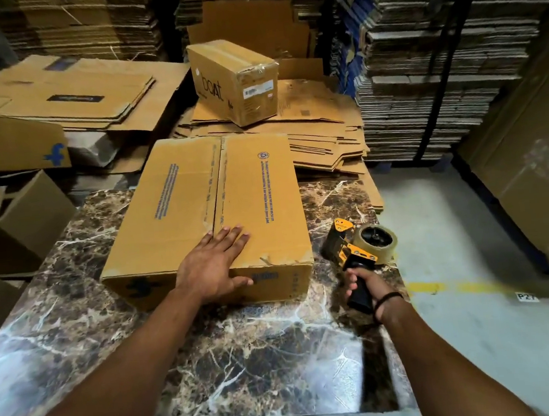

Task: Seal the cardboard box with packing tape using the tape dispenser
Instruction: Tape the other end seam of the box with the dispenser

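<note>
The cardboard box [207, 210] is pressed by the flat left hand [212, 267]; beside the box, the tape dispenser [358, 250] is gripped by the right hand [369, 287].

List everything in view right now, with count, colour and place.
cardboard box: one, brown, on the table, top flaps closed
tape dispenser: one, yellow and black with a clear roll, right of the box
table: one, brown marbled top, under the box
small box: one, brown, taped, behind on flat cardboard
flat cardboard sheets: many, brown, piled behind and to the left
bundled cardboard stacks: several, grey-brown, back right
floor: grey, yellow line, right
left hand: flat on the box's near edge
right hand: grips the dispenser's handle
</note>
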`<move>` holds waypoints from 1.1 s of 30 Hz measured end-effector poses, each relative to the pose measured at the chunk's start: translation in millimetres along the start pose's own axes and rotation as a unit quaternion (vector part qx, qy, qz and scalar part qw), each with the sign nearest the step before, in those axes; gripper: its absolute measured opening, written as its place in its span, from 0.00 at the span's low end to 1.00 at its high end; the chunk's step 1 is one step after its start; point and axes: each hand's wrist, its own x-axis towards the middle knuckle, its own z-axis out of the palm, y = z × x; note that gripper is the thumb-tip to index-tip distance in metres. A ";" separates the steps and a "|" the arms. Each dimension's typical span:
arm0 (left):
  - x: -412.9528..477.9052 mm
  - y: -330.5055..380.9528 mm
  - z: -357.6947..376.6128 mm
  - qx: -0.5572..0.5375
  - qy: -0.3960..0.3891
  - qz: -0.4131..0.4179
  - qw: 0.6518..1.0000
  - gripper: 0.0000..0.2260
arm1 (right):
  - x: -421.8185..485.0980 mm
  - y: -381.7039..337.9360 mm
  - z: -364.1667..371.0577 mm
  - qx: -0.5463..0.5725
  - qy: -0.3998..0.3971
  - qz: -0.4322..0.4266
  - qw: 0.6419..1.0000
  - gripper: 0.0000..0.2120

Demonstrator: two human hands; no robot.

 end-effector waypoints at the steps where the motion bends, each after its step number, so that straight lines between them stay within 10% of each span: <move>1: -0.2 0.0 -0.9 -0.004 -0.001 0.000 1.000 0.42 | -2.2 -2.4 6.3 0.018 -0.014 -0.009 1.000 0.14; 10: -9.1 -11.8 -3.4 -0.316 0.040 -0.028 0.947 0.37 | -55.5 -41.4 75.8 0.037 -0.093 -0.082 0.992 0.08; 21: -26.6 -13.2 -81.5 -0.838 0.085 -0.162 0.515 0.25 | -59.3 7.7 201.2 -0.187 -0.169 -0.071 0.965 0.08; 33: -98.9 -131.6 -31.8 -0.885 0.225 -0.295 0.283 0.29 | -37.1 60.3 303.3 -0.461 -0.213 -0.076 0.858 0.03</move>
